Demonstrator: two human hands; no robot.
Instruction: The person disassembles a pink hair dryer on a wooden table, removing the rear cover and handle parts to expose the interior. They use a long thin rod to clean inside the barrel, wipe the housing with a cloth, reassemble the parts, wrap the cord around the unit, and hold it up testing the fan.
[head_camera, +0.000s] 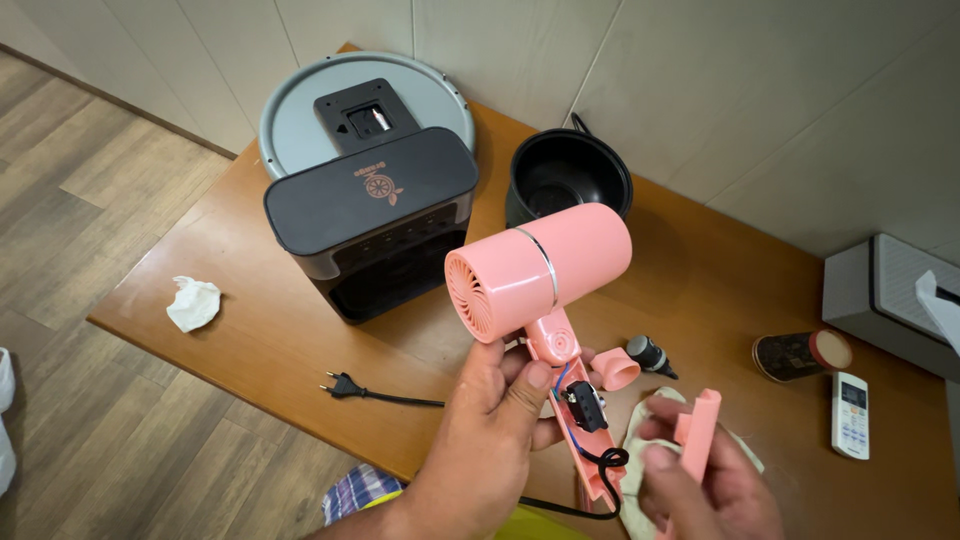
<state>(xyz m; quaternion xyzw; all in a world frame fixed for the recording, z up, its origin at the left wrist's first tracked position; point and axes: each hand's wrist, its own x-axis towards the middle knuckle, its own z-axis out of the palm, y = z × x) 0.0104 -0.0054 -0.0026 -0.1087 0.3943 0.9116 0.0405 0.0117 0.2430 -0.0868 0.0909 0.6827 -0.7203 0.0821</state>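
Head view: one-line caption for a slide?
Left hand holds opened pink hair dryer; right hand holds its detached handle cover.

Small white remote control (850, 414) is lying near the right edge of the tabletop (260, 330), showing a little pale rectangular screen at its top end. Black boxy appliance (372, 222) is sitting toward the back left part of the tabletop, carrying a small round copper-coloured emblem on its lid. No packages or signs are showing anywhere.
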